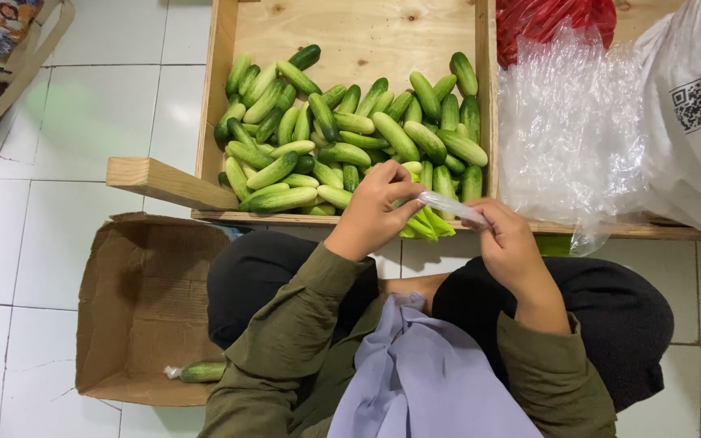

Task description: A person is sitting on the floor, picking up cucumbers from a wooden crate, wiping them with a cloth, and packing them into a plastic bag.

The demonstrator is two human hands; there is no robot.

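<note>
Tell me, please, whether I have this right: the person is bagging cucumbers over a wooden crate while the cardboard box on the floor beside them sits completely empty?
Not quite. The head view shows the cardboard box is not empty: one wrapped cucumber lies in its corner. The rest holds: the left hand and right hand hold a clear bag of cucumbers at the wooden crate.

Both arms wear long olive-green sleeves, creased at the elbows and loose at the cuffs; a pale lilac cloth (smooth, folded in soft pleats) hangs down the chest. The legs are in black trousers.
</note>
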